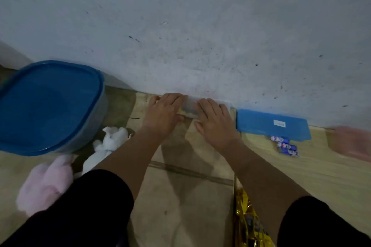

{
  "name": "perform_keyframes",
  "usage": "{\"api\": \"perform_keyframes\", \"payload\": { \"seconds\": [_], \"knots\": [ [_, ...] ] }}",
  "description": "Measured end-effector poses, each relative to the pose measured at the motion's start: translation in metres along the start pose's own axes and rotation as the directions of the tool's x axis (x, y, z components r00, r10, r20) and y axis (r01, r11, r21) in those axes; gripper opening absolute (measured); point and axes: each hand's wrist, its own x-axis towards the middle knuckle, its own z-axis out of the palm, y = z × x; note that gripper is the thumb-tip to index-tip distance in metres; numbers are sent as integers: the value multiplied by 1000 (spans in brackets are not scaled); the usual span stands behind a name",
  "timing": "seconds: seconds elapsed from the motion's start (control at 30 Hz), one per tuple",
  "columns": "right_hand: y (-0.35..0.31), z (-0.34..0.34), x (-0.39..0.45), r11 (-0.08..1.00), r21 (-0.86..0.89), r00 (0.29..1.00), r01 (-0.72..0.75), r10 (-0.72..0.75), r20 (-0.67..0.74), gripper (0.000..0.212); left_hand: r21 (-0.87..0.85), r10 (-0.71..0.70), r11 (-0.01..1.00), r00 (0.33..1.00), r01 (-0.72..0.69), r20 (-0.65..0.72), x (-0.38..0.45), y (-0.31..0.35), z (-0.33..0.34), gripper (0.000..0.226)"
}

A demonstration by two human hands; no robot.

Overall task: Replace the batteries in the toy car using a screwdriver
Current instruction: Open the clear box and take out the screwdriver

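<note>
A clear plastic box (190, 107) with something yellow inside lies on the floor against the wall. My left hand (163, 113) lies over its left end and my right hand (215, 120) over its right end, fingers laid flat on its top. A flat blue lid (271, 125) lies just to the right. Several blue and white batteries (285, 145) sit at the lid's front edge. No toy car or screwdriver is in view.
A large container with a blue lid (50, 104) stands at the left. A white plush toy (109, 144) and a pink plush toy (46, 182) lie in front of it. A gold foil packet (249, 220) lies near my right arm. A blurred pink thing (353, 142) sits at far right.
</note>
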Motion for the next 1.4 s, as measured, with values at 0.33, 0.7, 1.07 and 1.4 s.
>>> {"api": "perform_keyframes", "payload": {
  "seconds": [0.33, 0.7, 1.07, 1.4],
  "knots": [
    [3, 3, 12, 970, -218, 990, 111, -128, -66, 49, -106, 25, 994, 993, -37, -114, 4, -17, 14, 67],
    [10, -6, 18, 943, -270, 975, 194, -216, -55, 44, -119, -1, 993, 997, -8, -76, 6, -15, 10, 73],
    [10, -30, 7, 964, -63, 960, 257, -262, -96, 38, -121, 4, 992, 989, -22, -147, -22, -16, -11, 61],
    [10, -44, 14, 967, 73, 970, 243, -242, -17, 43, -99, 57, 993, 998, -58, -20, -31, -16, -22, 79]
  ]
}}
